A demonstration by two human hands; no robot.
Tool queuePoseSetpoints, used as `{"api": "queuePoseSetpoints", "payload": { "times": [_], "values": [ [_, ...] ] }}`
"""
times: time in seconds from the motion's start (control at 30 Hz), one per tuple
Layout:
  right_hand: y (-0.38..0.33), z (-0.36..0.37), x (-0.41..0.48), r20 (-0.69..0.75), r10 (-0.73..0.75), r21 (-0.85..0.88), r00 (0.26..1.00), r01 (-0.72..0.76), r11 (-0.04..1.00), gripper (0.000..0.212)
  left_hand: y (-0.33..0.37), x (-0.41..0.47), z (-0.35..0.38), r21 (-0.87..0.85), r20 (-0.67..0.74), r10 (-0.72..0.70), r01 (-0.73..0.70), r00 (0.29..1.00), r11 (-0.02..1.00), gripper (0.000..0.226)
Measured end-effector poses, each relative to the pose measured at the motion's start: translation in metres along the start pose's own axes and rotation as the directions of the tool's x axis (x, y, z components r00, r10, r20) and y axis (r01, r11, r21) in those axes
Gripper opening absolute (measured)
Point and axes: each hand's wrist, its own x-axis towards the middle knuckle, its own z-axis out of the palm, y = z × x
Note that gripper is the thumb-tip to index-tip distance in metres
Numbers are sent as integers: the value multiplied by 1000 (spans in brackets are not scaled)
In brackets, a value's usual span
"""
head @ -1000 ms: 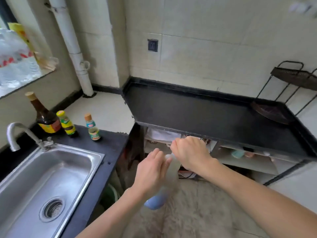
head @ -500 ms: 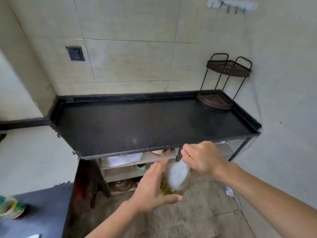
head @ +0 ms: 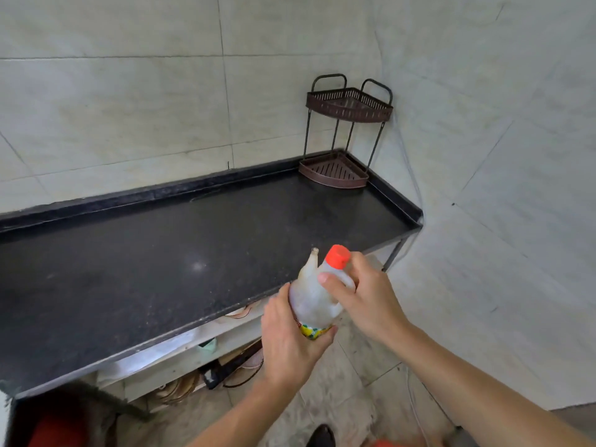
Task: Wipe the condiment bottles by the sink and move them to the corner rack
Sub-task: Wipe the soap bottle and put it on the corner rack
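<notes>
Head view: left hand [head: 290, 346] fingers wrap the base of a red-capped bottle [head: 311, 301], right hand [head: 367, 301] grips its neck, above the desk [head: 161, 253] edge. Carry it upright to the corner rack [head: 348, 112].

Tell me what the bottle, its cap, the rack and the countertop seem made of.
Bottle: translucent plastic, going by its cloudy, milky and smeared look.
Cap: opaque red-orange plastic with a matte finish.
Rack: thin dark rods, likely metal. The brown slotted baskets could be plastic or coated metal.
Countertop: black polished stone, likely granite, faintly speckled with a soft sheen.
</notes>
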Motion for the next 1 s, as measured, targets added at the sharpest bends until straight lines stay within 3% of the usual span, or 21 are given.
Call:
{"api": "queuePoseSetpoints", "payload": {
  "times": [0.17,0.3,0.5,0.8,1.0],
  "values": [
    [39,-20,60,-40,42,204,998,-33,978,20,19,60,56,65,-49,-1,4,999,998,105],
    [72,-37,118,-52,41,272,998,-25,962,11,25,109,82,5,172,-52,52,984,999,94],
    [117,-61,185,-29,-17,201,999,22,979,17,14,172,71,-45,431,-162,200,888,979,23],
    [170,-58,305,-78,43,113,996,-34,993,15,-24,233,85,-189,371,-415,505,831,842,6],
    [195,-52,387,-64,98,29,993,-97,995,23,-43,282,111,-131,445,-501,607,742,784,5]
  ]
}}
